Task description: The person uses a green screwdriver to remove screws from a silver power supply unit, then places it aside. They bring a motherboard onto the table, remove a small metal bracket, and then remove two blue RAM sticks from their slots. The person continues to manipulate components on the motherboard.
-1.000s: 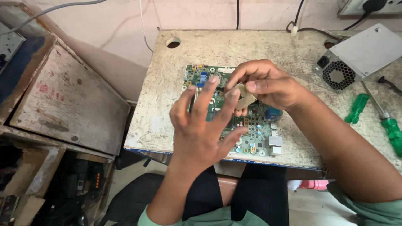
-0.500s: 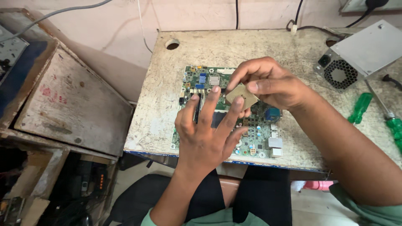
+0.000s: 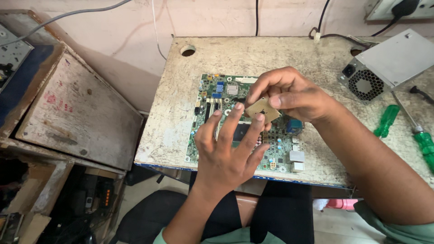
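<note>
A green motherboard (image 3: 212,97) lies flat on the worn table (image 3: 280,56). My right hand (image 3: 294,92) holds a small square processor chip (image 3: 263,108) by its edges, a little above the board's middle, gold underside facing me. My left hand (image 3: 226,147) hovers over the board's front half with fingers spread, holding nothing; its fingertips reach up close to the chip. The board's socket area is mostly hidden under my left hand.
A grey power supply with a fan grille (image 3: 386,68) sits at the table's far right. Two green-handled screwdrivers (image 3: 386,119) (image 3: 425,147) lie at the right. Cables (image 3: 323,20) hang down the wall. A battered wooden box (image 3: 72,113) stands to the left, below table height.
My left hand has slid slightly down and right over the board, fingers staying spread. The chip in my right hand has kept almost the same spot.
</note>
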